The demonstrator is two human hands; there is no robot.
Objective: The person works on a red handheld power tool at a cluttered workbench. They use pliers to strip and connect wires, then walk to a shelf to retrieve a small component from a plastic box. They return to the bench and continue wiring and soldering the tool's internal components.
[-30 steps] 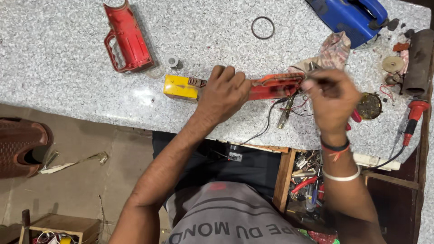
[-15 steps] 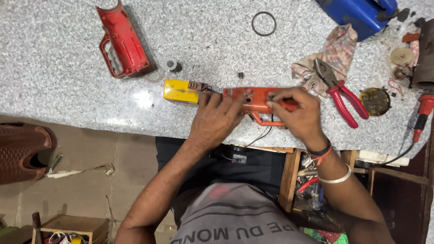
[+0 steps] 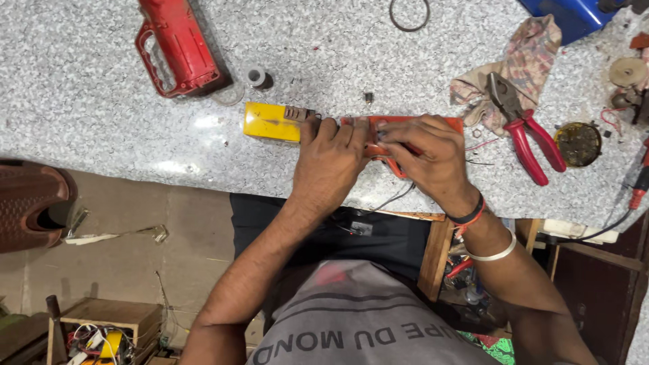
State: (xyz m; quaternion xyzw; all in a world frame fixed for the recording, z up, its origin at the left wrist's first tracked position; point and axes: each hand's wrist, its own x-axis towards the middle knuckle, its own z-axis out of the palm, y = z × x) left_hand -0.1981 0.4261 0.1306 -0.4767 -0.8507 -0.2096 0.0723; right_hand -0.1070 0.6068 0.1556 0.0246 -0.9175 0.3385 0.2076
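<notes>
Gripping the orange casing [image 3: 419, 124], your left hand [image 3: 331, 165] and right hand [image 3: 422, 159] clench it together; a yellow block [image 3: 270, 123] lies just past your left fingertips [image 3: 323, 127], red-handled pliers [image 3: 524, 128] beyond your right knuckles.

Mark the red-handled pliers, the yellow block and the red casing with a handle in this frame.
red-handled pliers [image 3: 524, 128]: head view, on the upper red handle just below the pivot.
yellow block [image 3: 270, 123]: head view, on its top face, left of the hands.
red casing [image 3: 179, 44]: head view, on the main body beside its handle loop.
</notes>
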